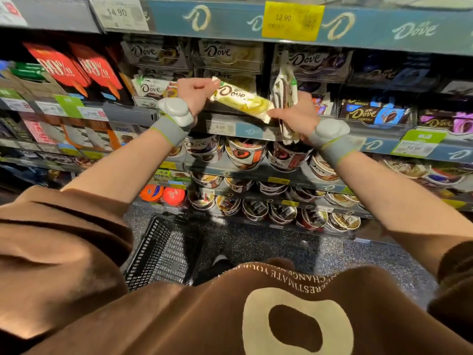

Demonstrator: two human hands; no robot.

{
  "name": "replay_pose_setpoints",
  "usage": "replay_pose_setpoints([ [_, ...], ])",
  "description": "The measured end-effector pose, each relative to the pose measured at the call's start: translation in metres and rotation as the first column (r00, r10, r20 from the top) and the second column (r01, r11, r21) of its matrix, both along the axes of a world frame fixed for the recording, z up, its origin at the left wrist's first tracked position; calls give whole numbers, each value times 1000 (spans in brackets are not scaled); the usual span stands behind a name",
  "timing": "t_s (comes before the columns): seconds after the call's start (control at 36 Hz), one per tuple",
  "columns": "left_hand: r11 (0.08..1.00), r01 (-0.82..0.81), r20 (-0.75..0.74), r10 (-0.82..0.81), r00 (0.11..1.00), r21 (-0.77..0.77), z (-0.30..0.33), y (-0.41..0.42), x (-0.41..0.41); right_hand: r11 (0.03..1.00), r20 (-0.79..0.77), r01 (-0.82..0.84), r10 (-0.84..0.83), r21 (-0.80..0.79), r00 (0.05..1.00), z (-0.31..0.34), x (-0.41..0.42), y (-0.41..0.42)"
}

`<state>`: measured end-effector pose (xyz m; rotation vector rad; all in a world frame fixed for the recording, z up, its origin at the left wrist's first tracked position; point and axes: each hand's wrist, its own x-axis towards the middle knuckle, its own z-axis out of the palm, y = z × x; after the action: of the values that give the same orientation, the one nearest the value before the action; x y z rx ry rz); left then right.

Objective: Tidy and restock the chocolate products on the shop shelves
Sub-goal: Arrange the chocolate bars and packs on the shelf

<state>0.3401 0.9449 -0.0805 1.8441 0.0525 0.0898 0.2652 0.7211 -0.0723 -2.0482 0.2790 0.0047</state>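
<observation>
My left hand (195, 92) pinches the upper left end of a white and yellow Dove bar (242, 98), which slants down to the right in front of the middle shelf. My right hand (298, 116) grips a bunch of upright white Dove bars (285, 94) and its fingers touch the slanted bar's lower end. Behind both hands, trays of Dove bars (227, 53) fill the shelf. Both wrists wear grey bands with a sensor.
Red and black chocolate boxes (76, 70) stand at the left. Dove tubs (245, 152) fill the lower shelves, blue and purple Dove packs (373, 115) the right. A black shopping basket (163, 249) sits on the speckled floor by my foot.
</observation>
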Motion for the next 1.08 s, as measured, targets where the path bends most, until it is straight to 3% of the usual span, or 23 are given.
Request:
replay_pose_setpoints([
  [0.11, 997, 41, 85, -47, 995, 73, 8, 15, 17, 968, 95, 249, -250, 15, 964, 6, 20, 22],
  [0.22, 967, 21, 105, -50, 993, 255, 11, 30, 36, 937, 115, 343, -334, -70, 935, 2, 39, 39],
  [0.36, 881, 24, 139, -102, 985, 472, 14, 34, 41, 911, 131, 344, -321, -227, 938, 2, 41, 58],
  [0.5, 846, 50, 144, -149, 978, 531, 12, 40, 41, 877, 127, 370, -348, -307, 929, 0, 43, 64],
  [0.69, 772, 40, 121, -150, 981, 634, -4, 42, 34, 806, 79, 251, -249, -537, 965, -8, 46, 70],
  [0.89, 711, -39, 159, -103, 982, 702, -10, 43, 33, 827, 42, 214, -225, -520, 973, -2, 44, 70],
  [1.08, 681, 34, 162, -223, 961, 731, -14, 49, 35, 855, 24, 156, -166, -495, 986, 1, 41, 60],
])
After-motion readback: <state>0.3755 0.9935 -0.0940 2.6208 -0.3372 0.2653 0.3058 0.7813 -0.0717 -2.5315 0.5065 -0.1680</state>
